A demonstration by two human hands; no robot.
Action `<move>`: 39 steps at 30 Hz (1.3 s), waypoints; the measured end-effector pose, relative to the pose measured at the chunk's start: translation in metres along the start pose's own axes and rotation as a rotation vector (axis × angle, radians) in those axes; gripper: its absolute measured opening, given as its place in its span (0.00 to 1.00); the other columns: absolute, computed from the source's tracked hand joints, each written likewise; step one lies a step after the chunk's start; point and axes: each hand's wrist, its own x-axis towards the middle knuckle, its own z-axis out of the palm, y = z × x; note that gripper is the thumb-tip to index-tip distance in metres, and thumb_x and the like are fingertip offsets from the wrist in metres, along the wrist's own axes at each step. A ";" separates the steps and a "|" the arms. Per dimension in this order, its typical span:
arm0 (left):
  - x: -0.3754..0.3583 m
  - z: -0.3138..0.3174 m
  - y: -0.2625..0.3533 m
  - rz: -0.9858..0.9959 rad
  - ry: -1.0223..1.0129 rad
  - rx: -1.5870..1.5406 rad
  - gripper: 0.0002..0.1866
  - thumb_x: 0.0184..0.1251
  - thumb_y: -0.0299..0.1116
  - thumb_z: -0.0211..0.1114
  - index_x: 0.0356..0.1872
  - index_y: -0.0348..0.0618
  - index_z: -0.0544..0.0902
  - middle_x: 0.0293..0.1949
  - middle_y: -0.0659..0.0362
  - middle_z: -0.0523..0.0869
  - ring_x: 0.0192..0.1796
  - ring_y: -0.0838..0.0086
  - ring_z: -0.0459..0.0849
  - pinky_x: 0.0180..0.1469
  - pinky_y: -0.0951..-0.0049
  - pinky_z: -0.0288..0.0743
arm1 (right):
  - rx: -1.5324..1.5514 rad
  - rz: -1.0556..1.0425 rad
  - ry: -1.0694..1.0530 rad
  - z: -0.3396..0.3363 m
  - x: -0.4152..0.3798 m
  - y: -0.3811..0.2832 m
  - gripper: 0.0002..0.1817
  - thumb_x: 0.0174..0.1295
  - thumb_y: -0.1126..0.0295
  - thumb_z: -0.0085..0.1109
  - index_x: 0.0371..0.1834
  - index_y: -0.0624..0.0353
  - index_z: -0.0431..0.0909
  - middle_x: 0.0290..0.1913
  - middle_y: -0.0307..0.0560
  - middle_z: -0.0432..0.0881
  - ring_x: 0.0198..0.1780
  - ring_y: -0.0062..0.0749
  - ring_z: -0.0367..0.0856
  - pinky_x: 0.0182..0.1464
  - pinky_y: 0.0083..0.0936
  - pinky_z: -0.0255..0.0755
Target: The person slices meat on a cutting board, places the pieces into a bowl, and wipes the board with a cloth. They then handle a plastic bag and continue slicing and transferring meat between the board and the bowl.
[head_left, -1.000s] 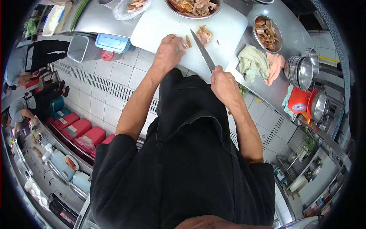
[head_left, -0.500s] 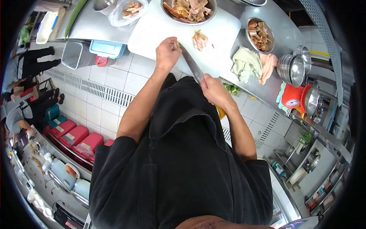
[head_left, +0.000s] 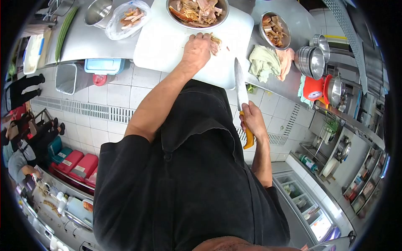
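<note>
My left hand (head_left: 197,52) is closed, its curled fingers against a small pile of pale sliced meat (head_left: 215,45) on the white cutting board (head_left: 167,51). Part of the pile is hidden behind the fingers. In my right hand (head_left: 253,119) is the yellow handle of a long knife (head_left: 240,79). The blade points away from me, beside the board's right edge, apart from the meat. A metal bowl (head_left: 197,26) heaped with larger meat pieces stands at the board's far side.
A second bowl (head_left: 287,41) of meat chunks stands to the right, near crumpled cloths (head_left: 264,62), stacked metal bowls (head_left: 310,60) and a red scale (head_left: 313,88). At left are a plastic bag (head_left: 115,30) with meat, a bowl (head_left: 94,16) and a long green vegetable (head_left: 65,35).
My left hand has moved away from me and right, onto the meat pile. My right hand has drawn the knife right, off the board, and turned its blade away. The view has shifted slightly.
</note>
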 end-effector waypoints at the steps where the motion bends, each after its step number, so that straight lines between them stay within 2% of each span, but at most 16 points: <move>1: 0.001 0.001 -0.004 0.031 -0.004 0.048 0.11 0.53 0.22 0.67 0.39 0.38 0.83 0.42 0.48 0.86 0.48 0.50 0.84 0.56 0.55 0.78 | 0.005 0.010 0.005 0.001 0.001 0.004 0.14 0.80 0.63 0.45 0.37 0.62 0.69 0.20 0.40 0.71 0.13 0.24 0.69 0.15 0.27 0.65; 4: 0.000 -0.011 -0.023 -0.027 -0.061 0.006 0.10 0.53 0.23 0.67 0.38 0.39 0.83 0.39 0.46 0.88 0.46 0.50 0.86 0.54 0.56 0.80 | -0.011 0.009 0.003 0.008 0.006 0.010 0.14 0.80 0.62 0.44 0.39 0.61 0.70 0.20 0.39 0.71 0.13 0.24 0.69 0.15 0.25 0.64; 7: -0.008 -0.054 -0.036 -0.329 -0.160 -0.225 0.09 0.54 0.27 0.67 0.37 0.39 0.84 0.36 0.46 0.89 0.43 0.51 0.88 0.50 0.58 0.81 | 0.075 -0.008 -0.041 0.009 0.021 0.019 0.13 0.80 0.61 0.43 0.41 0.59 0.70 0.20 0.39 0.71 0.13 0.23 0.69 0.15 0.23 0.66; 15: -0.012 -0.149 -0.172 -0.650 0.178 -0.074 0.15 0.52 0.37 0.73 0.38 0.39 0.86 0.33 0.52 0.91 0.35 0.68 0.90 0.41 0.68 0.83 | 0.183 -0.101 -0.159 -0.002 0.066 0.031 0.16 0.82 0.56 0.43 0.42 0.58 0.70 0.22 0.40 0.73 0.14 0.25 0.70 0.16 0.23 0.68; 17: 0.001 -0.164 -0.196 -0.771 0.164 -0.136 0.14 0.53 0.36 0.73 0.37 0.37 0.87 0.29 0.53 0.90 0.25 0.72 0.88 0.31 0.71 0.83 | 0.217 -0.104 -0.175 -0.006 0.073 0.026 0.16 0.82 0.56 0.43 0.42 0.57 0.70 0.22 0.41 0.73 0.14 0.25 0.71 0.16 0.23 0.68; 20: 0.024 -0.182 -0.199 -0.889 0.122 -0.096 0.13 0.52 0.34 0.75 0.36 0.37 0.88 0.26 0.56 0.89 0.24 0.74 0.86 0.29 0.74 0.82 | 0.218 -0.075 -0.171 -0.010 0.079 0.019 0.16 0.80 0.54 0.47 0.43 0.56 0.68 0.22 0.41 0.74 0.13 0.25 0.70 0.15 0.23 0.68; 23: 0.035 -0.183 -0.215 -0.880 0.137 -0.201 0.14 0.54 0.32 0.74 0.38 0.34 0.87 0.26 0.58 0.88 0.24 0.76 0.85 0.29 0.73 0.81 | 0.201 -0.062 -0.197 -0.013 0.077 0.016 0.15 0.82 0.57 0.43 0.43 0.56 0.69 0.23 0.41 0.73 0.14 0.25 0.71 0.16 0.23 0.68; 26: 0.049 -0.181 -0.226 -0.789 0.224 -0.399 0.21 0.55 0.32 0.75 0.48 0.31 0.85 0.35 0.54 0.90 0.31 0.73 0.88 0.35 0.72 0.85 | 0.205 -0.073 -0.181 -0.010 0.076 0.017 0.15 0.82 0.57 0.44 0.41 0.56 0.69 0.23 0.41 0.74 0.15 0.25 0.71 0.16 0.23 0.68; 29: 0.049 -0.184 -0.238 -0.608 0.228 -0.064 0.32 0.61 0.41 0.75 0.63 0.31 0.81 0.57 0.43 0.86 0.49 0.63 0.90 0.51 0.68 0.87 | 0.247 -0.110 -0.129 -0.004 0.073 0.032 0.17 0.81 0.55 0.46 0.41 0.58 0.71 0.25 0.42 0.75 0.15 0.24 0.72 0.17 0.23 0.67; 31: 0.031 -0.191 -0.222 -0.463 0.262 0.096 0.29 0.62 0.46 0.74 0.57 0.32 0.85 0.51 0.47 0.91 0.48 0.66 0.91 0.48 0.68 0.85 | 0.195 -0.099 -0.074 0.000 0.071 0.043 0.18 0.81 0.55 0.46 0.42 0.61 0.72 0.25 0.43 0.76 0.15 0.24 0.72 0.18 0.23 0.66; 32: 0.021 -0.195 -0.196 -0.526 0.277 0.081 0.24 0.65 0.43 0.73 0.55 0.34 0.87 0.44 0.50 0.93 0.46 0.69 0.91 0.47 0.68 0.83 | 0.166 -0.078 -0.053 -0.002 0.070 0.047 0.19 0.81 0.55 0.45 0.41 0.62 0.72 0.24 0.43 0.76 0.15 0.24 0.72 0.18 0.24 0.66; 33: 0.005 -0.185 -0.171 -0.354 0.434 -0.066 0.19 0.67 0.38 0.72 0.53 0.37 0.89 0.40 0.51 0.93 0.43 0.71 0.90 0.48 0.71 0.82 | 0.138 -0.054 -0.040 -0.002 0.069 0.051 0.20 0.81 0.55 0.44 0.41 0.63 0.73 0.23 0.43 0.76 0.15 0.24 0.72 0.18 0.24 0.66; 34: -0.007 -0.179 -0.121 -0.350 0.433 -0.020 0.14 0.69 0.33 0.70 0.52 0.39 0.89 0.40 0.55 0.93 0.42 0.74 0.89 0.48 0.73 0.81 | 0.085 -0.059 0.029 -0.001 0.065 0.043 0.20 0.81 0.56 0.43 0.41 0.64 0.73 0.21 0.44 0.75 0.15 0.25 0.72 0.18 0.26 0.66; 35: -0.019 -0.161 -0.092 -0.388 0.353 -0.248 0.11 0.70 0.29 0.70 0.50 0.40 0.90 0.42 0.58 0.93 0.43 0.78 0.88 0.47 0.75 0.81 | 0.059 -0.066 0.100 0.002 0.065 0.035 0.21 0.81 0.57 0.42 0.40 0.65 0.73 0.20 0.45 0.75 0.15 0.26 0.73 0.18 0.28 0.67; 36: -0.028 -0.138 -0.067 -0.220 0.275 -0.340 0.09 0.69 0.25 0.69 0.48 0.41 0.91 0.44 0.61 0.92 0.42 0.80 0.87 0.46 0.76 0.81 | 0.086 -0.067 0.120 0.003 0.067 0.026 0.21 0.81 0.58 0.42 0.40 0.67 0.73 0.19 0.46 0.75 0.15 0.27 0.73 0.18 0.29 0.68; 39: -0.024 -0.085 0.018 -0.009 -0.070 -0.412 0.08 0.69 0.24 0.69 0.46 0.40 0.90 0.46 0.54 0.91 0.41 0.70 0.89 0.44 0.73 0.83 | 0.018 -0.118 0.111 0.003 0.074 -0.001 0.22 0.81 0.59 0.41 0.39 0.69 0.73 0.18 0.48 0.74 0.15 0.30 0.74 0.19 0.33 0.69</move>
